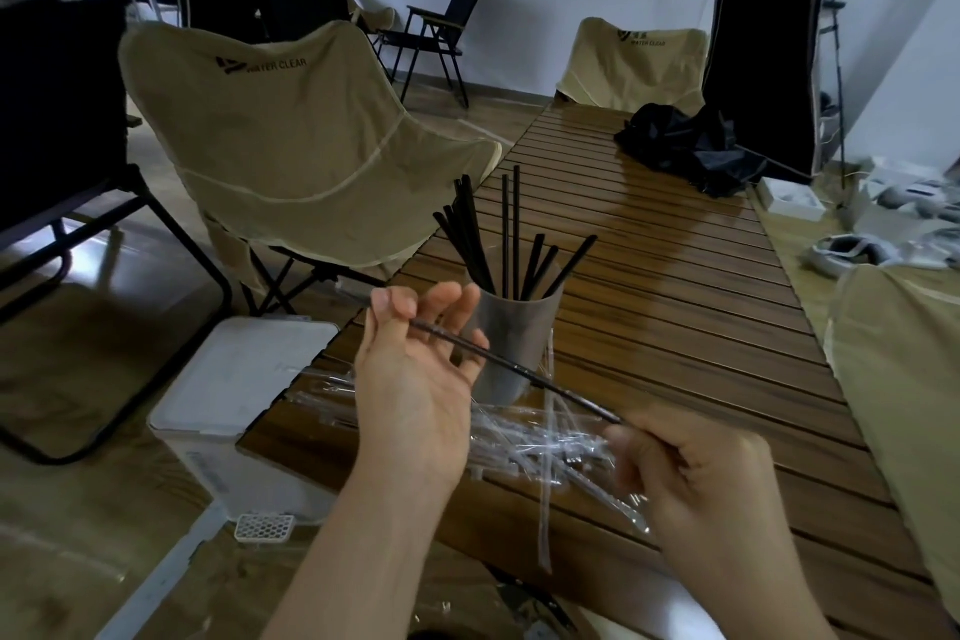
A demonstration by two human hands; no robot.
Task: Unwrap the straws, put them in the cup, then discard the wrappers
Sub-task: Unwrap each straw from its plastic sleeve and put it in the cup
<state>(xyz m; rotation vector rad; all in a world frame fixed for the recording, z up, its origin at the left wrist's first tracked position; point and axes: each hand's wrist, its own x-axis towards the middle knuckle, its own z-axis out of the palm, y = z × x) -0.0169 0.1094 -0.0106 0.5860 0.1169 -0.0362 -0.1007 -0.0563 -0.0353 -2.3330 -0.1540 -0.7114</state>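
Note:
A black straw (524, 372) still inside its clear wrapper stretches between my two hands above the table. My left hand (415, 369) pinches its far end between thumb and fingers, palm turned up. My right hand (696, 473) grips the near end, fingers curled around it. Behind the straw stands a grey cup (514, 343) holding several unwrapped black straws (511, 234). A heap of clear wrappers and wrapped straws (540, 437) lies on the slatted wooden table (675, 307) below my hands.
A white bin (244, 400) sits on the floor at the table's left edge. A beige folding chair (291, 140) stands left of the table, another at its far end. A black cloth bundle (691, 146) lies far on the table. White boxes clutter the right.

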